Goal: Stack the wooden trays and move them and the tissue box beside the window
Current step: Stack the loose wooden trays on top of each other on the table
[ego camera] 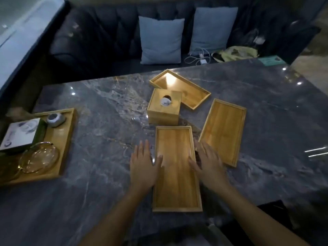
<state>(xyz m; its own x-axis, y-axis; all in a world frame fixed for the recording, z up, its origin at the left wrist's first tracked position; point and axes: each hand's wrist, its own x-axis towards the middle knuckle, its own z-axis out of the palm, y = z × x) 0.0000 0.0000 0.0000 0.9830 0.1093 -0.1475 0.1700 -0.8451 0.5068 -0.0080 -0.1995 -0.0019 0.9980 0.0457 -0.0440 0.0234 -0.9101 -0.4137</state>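
Three empty wooden trays lie apart on the dark marble table point(106, 183). The nearest tray point(176, 181) runs lengthwise toward me. My left hand point(144, 164) is flat at its left rim and my right hand point(206, 162) at its right rim, fingers spread, thumbs over the tray's inner edges. Whether they grip it I cannot tell. A second tray point(223, 132) lies tilted to the right. The third tray point(184, 89) sits farther back at an angle. The wooden tissue box point(164, 109), with a round hole showing white tissue, stands between the near and far trays.
At the table's left edge a larger wooden tray point(62, 137) holds a white box point(19, 134), a glass dish point(40, 157) and a small round jar point(55, 118). The window point(21, 23) is far left. Behind the table a dark sofa carries two pale cushions point(160, 39), cables and a yellow cloth.
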